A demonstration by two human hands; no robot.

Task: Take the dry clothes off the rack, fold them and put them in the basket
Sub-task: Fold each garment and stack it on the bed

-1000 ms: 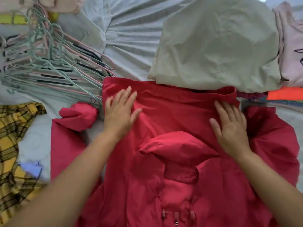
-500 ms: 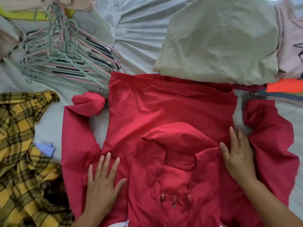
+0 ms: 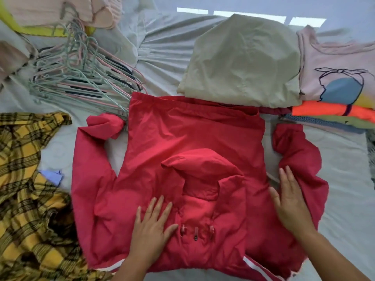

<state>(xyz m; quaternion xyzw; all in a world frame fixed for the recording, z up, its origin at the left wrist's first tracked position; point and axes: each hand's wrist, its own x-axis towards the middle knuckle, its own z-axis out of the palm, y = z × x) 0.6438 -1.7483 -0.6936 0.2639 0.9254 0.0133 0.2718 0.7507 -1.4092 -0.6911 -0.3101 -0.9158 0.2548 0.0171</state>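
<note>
A red hooded jacket [image 3: 192, 134] lies spread flat on the pale bed sheet [image 3: 166, 49], hood folded onto its back and both sleeves out to the sides. My left hand [image 3: 152, 226] rests flat, fingers apart, on the jacket near the collar, just left of the cord toggles [image 3: 195, 233]. My right hand [image 3: 290, 201] presses flat on the jacket's right side, beside the right sleeve [image 3: 300, 159]. Neither hand holds anything. No basket or rack is in view.
A heap of pink and green hangers [image 3: 81, 78] lies at the upper left. A yellow plaid garment [image 3: 26, 189] is crumpled at the left. A folded beige garment [image 3: 243, 63] and a stack of folded clothes [image 3: 332, 82] sit at the far right.
Both hands have slid from the jacket's far hem down toward me, smoothing the fabric. The left hand has then shifted right, close to the collar toggles.
</note>
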